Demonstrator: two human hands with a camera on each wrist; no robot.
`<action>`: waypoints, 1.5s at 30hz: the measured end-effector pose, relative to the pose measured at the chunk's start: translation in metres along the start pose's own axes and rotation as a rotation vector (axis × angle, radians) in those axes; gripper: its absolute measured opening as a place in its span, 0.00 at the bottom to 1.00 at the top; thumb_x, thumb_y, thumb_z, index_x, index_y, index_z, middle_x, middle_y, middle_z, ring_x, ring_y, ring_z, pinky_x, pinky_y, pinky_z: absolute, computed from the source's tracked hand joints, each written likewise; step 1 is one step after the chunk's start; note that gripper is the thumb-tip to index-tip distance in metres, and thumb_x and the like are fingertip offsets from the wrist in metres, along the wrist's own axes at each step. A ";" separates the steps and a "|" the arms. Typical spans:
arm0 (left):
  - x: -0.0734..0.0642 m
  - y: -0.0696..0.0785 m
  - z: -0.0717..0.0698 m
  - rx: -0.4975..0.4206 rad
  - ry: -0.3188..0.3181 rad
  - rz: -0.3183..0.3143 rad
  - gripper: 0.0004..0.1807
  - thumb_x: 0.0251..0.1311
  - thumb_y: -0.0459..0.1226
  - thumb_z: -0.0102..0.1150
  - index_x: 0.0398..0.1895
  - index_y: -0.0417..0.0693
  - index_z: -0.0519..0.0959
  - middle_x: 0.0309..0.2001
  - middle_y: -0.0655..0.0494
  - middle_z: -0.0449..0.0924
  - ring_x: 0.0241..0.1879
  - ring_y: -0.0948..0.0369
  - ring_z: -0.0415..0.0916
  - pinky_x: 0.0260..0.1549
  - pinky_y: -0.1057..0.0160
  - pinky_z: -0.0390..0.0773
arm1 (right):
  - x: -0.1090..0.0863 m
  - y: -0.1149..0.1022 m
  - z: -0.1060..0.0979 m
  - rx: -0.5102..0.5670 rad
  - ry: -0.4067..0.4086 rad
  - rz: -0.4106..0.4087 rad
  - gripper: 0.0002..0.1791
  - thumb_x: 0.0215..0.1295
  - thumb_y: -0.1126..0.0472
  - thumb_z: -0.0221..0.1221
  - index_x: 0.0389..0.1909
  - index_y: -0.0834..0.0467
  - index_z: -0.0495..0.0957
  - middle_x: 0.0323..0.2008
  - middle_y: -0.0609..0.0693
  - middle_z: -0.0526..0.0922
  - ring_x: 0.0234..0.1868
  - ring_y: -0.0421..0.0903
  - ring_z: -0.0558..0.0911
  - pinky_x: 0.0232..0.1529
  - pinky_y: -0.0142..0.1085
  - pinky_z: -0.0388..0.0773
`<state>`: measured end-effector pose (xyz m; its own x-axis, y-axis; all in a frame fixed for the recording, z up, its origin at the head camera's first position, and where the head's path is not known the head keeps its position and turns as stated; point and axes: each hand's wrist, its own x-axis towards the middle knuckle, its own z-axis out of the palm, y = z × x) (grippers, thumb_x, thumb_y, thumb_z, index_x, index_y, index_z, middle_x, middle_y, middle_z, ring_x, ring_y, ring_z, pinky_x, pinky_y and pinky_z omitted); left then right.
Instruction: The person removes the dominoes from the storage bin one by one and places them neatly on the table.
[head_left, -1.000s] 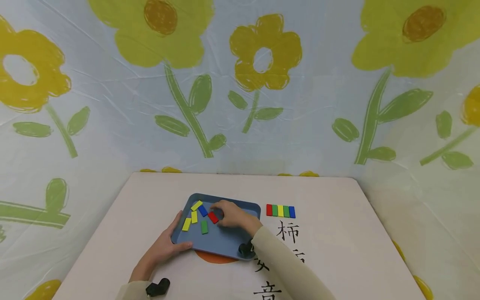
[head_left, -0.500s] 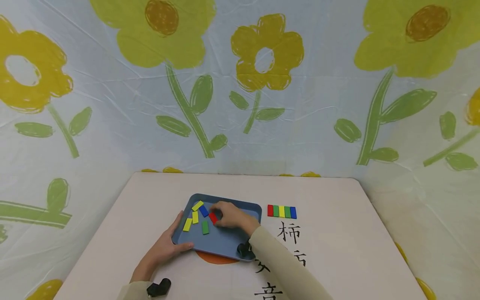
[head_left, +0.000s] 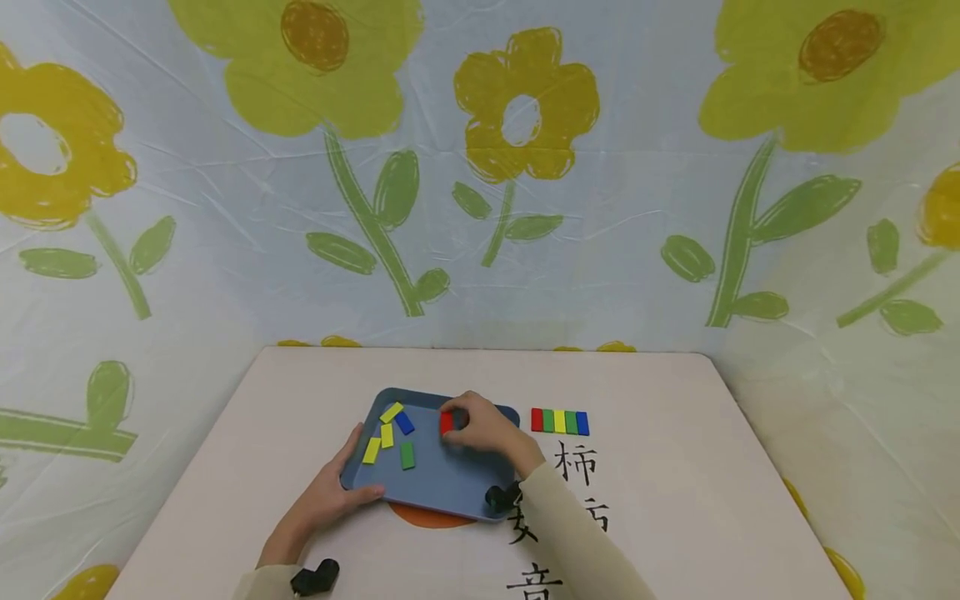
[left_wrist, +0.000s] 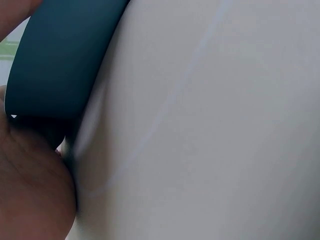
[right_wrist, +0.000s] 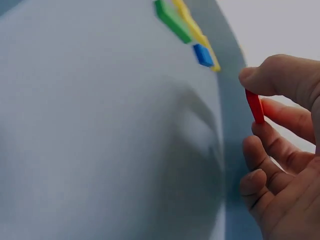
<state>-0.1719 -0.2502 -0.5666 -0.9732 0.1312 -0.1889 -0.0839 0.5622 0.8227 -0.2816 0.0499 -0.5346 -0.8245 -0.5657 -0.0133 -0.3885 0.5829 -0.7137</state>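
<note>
A blue-grey tray (head_left: 427, 492) lies on the table. My left hand (head_left: 330, 492) grips its near left corner, thumb along the front rim and fingers at the left side; in the left wrist view the palm (left_wrist: 35, 185) sits against the tray wall (left_wrist: 60, 60). My right hand (head_left: 486, 427) pinches a red tile (head_left: 447, 422) between thumb and fingertips, raised over the tray, as the right wrist view also shows with the red tile (right_wrist: 255, 106). Left in the tray are several yellow tiles (head_left: 387, 435), a blue tile (head_left: 404, 422) and a green tile (head_left: 407, 456).
Right of the tray, a row of tiles (head_left: 560, 421) lies side by side: red, green, yellow, green, blue. Black printed characters (head_left: 576, 463) mark the table below it. An orange printed patch (head_left: 431, 516) shows under the tray's front edge. A flowered cloth (head_left: 570, 250) hangs behind the table.
My right hand has picked the red tile up off the tray floor, away from beside the blue tile, and carried it a little right. My left hand stays on the tray.
</note>
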 end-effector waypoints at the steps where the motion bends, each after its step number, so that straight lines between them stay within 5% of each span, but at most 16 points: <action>1: 0.000 0.000 0.000 0.001 0.000 0.005 0.63 0.58 0.51 0.72 0.85 0.55 0.37 0.84 0.44 0.39 0.81 0.36 0.40 0.73 0.27 0.49 | -0.003 0.002 -0.003 0.005 0.015 0.003 0.24 0.62 0.56 0.69 0.60 0.54 0.82 0.52 0.51 0.78 0.40 0.41 0.75 0.39 0.32 0.77; 14: 0.000 0.000 -0.001 0.005 -0.003 -0.004 0.63 0.58 0.52 0.72 0.85 0.58 0.37 0.84 0.43 0.38 0.81 0.36 0.39 0.73 0.27 0.49 | -0.049 0.033 -0.046 0.060 0.254 0.022 0.24 0.60 0.60 0.69 0.59 0.57 0.82 0.54 0.55 0.79 0.44 0.49 0.78 0.34 0.33 0.77; 30: 0.001 -0.002 0.000 0.001 -0.014 -0.002 0.63 0.58 0.51 0.72 0.85 0.61 0.35 0.85 0.44 0.36 0.82 0.36 0.36 0.74 0.28 0.46 | -0.115 0.086 -0.080 0.037 0.344 0.136 0.27 0.63 0.61 0.70 0.63 0.58 0.79 0.60 0.58 0.77 0.51 0.54 0.80 0.43 0.40 0.82; 39: 0.002 -0.003 0.000 0.006 -0.008 -0.002 0.63 0.58 0.52 0.72 0.85 0.62 0.35 0.85 0.45 0.35 0.82 0.36 0.36 0.74 0.29 0.46 | -0.137 0.106 -0.098 -0.039 0.400 0.145 0.27 0.63 0.62 0.69 0.63 0.62 0.78 0.57 0.60 0.79 0.46 0.52 0.80 0.46 0.44 0.82; 45: 0.002 -0.005 0.000 0.019 -0.011 0.003 0.63 0.59 0.52 0.72 0.85 0.61 0.35 0.85 0.45 0.35 0.82 0.36 0.36 0.74 0.28 0.47 | -0.147 0.120 -0.104 -0.065 0.417 0.221 0.26 0.63 0.62 0.69 0.63 0.61 0.79 0.58 0.61 0.79 0.48 0.53 0.80 0.45 0.41 0.81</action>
<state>-0.1734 -0.2526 -0.5706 -0.9709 0.1422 -0.1926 -0.0767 0.5773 0.8129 -0.2495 0.2638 -0.5454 -0.9800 -0.1490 0.1317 -0.1986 0.7056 -0.6802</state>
